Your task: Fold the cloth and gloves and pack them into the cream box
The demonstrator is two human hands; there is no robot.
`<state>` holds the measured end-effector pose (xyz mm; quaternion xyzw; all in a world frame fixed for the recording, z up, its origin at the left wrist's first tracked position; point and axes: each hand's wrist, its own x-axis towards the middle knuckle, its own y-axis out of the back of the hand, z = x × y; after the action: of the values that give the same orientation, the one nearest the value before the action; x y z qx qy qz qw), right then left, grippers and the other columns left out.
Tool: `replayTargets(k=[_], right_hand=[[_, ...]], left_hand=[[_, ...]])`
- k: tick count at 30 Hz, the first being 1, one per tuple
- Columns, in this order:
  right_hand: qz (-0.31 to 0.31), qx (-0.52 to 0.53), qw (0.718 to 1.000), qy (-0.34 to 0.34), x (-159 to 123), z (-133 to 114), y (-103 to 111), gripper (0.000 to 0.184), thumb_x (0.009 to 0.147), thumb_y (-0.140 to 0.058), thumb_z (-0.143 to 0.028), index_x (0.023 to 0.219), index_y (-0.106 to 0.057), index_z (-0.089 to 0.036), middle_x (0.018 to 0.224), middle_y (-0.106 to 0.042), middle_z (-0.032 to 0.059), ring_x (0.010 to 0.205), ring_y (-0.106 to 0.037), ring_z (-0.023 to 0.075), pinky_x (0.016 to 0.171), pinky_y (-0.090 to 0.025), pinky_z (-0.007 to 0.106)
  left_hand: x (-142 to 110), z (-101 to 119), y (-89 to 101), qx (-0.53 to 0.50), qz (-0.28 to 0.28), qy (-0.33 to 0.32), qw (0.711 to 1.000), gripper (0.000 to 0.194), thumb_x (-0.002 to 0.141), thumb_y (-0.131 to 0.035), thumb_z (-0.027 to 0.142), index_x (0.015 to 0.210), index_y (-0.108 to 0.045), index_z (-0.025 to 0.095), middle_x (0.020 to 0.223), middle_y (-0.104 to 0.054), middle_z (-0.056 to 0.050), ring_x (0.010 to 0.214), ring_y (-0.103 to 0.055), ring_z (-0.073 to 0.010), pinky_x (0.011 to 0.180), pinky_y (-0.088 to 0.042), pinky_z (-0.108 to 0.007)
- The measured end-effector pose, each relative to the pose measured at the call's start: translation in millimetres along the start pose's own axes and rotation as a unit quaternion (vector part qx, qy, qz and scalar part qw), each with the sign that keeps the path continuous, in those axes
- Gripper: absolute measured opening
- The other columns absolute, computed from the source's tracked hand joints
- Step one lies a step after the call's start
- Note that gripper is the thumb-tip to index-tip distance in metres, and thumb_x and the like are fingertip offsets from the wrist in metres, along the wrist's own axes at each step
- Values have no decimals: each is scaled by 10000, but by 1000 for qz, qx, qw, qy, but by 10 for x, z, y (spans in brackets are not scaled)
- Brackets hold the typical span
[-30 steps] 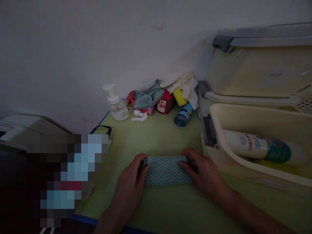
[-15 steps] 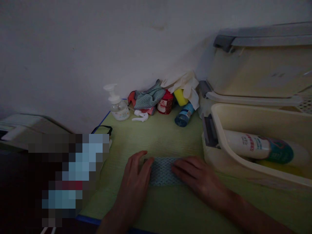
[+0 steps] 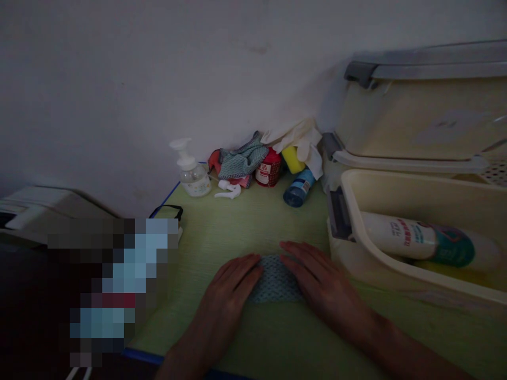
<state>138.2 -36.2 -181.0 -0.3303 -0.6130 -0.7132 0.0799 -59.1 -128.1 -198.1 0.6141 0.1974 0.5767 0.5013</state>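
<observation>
A folded pale blue woven cloth (image 3: 273, 279) lies on the light green table (image 3: 253, 227) in front of me. My left hand (image 3: 227, 293) lies flat on its left part, fingers stretched out and pointing up and right. My right hand (image 3: 317, 282) presses flat on its right part, fingers stretched towards the left. Only a narrow strip of the cloth shows between the two hands.
Against the wall stand a pump bottle (image 3: 191, 171), a crumpled cloth (image 3: 241, 161), a red tub (image 3: 268, 168), a yellow item (image 3: 293, 158), a blue bottle (image 3: 299, 187) and white gloves (image 3: 299, 138). A cream bin (image 3: 356, 232) at right holds a white bottle (image 3: 415, 240). A blurred patch sits left.
Both hands have slid inward over the cloth. A second ago they held its two ends; now they lie flat on it, close together, and the cloth looks shorter.
</observation>
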Motion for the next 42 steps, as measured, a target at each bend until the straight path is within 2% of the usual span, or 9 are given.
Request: replayTargets(k=[5, 10, 13, 18, 22, 26, 28, 33, 42], right_hand=[[-20, 30, 999, 39, 55, -63, 71, 365, 919, -296, -57, 895, -658, -100, 874, -708, 80, 795, -661, 174, 731, -575, 295], [-36, -74, 995, -60, -28, -20, -40, 290, 876, -369, -63, 1012, -625, -46, 1058, -662, 177, 979, -625, 280, 789, -563, 437], [-27, -55, 998, -25, -30, -11, -27, 278, 889, -372, -67, 1009, -623, -66, 1113, -646, 162, 1030, -606, 263, 826, -554, 415], [-38, 23, 999, 30, 35, -54, 96, 347, 923, -307, -61, 954, -650, -99, 965, -698, 87, 900, -650, 180, 834, -555, 320], [-43, 47, 998, 30, 33, -75, 106, 344, 935, -306, -85, 1015, -640, -73, 1022, -687, 113, 958, -641, 189, 850, -550, 313], [-81, 71, 994, 27, -14, -124, 42, 336, 914, -357, -88, 1173, -562, -31, 1218, -595, 162, 1144, -549, 221, 945, -495, 351], [-125, 78, 989, 14, -43, -148, 10, 404, 898, -449, -165, 1271, -476, -10, 1326, -495, 194, 1254, -441, 254, 994, -449, 397], [-231, 101, 968, -5, -88, -149, 7, 812, 789, -623, -441, 1387, -300, 3, 1447, -283, 235, 1366, -211, 298, 1067, -341, 460], [-275, 112, 955, -18, -76, -136, 57, 938, 733, -625, -561, 1408, -269, -16, 1458, -273, 222, 1358, -246, 293, 1087, -316, 429]], left_hand=[[3, 7, 13, -1, -11, -26, 1000, 388, 885, -285, 18, 1146, -548, 134, 1187, -617, -93, 1102, -572, -180, 931, -520, -364], [-17, -3, -10, -5, -15, -11, 1000, 417, 860, -290, -8, 1139, -562, 144, 1187, -619, -93, 1098, -580, -181, 925, -525, -373], [-15, -7, -16, -7, -7, -6, 1000, 424, 853, -286, -13, 1112, -582, 147, 1169, -631, -94, 1076, -594, -182, 912, -533, -374], [15, 0, 15, 0, -12, -21, 1000, 413, 856, -290, -6, 1117, -578, 132, 1155, -639, -99, 1070, -600, -185, 906, -536, -358], [10, 14, 33, 18, -24, -17, 999, 419, 869, -276, 7, 1185, -526, 123, 1185, -622, -109, 1093, -587, -190, 908, -532, -359], [-3, 30, 24, 37, -51, -6, 998, 377, 904, -301, 84, 1243, -464, 105, 1231, -594, -129, 1133, -564, -200, 931, -512, -368], [-6, 40, 12, 53, -74, -3, 996, 386, 919, -342, 166, 1291, -411, 89, 1290, -548, -146, 1185, -526, -218, 958, -490, -385], [-36, 54, -43, 80, -118, 1, 990, 519, 914, -380, 261, 1379, -277, 55, 1405, -409, -176, 1309, -379, -241, 1024, -418, -409], [-42, 58, -40, 94, -147, 0, 985, 506, 847, -415, 144, 1343, -350, 68, 1401, -419, -163, 1293, -404, -240, 1016, -428, -407]])
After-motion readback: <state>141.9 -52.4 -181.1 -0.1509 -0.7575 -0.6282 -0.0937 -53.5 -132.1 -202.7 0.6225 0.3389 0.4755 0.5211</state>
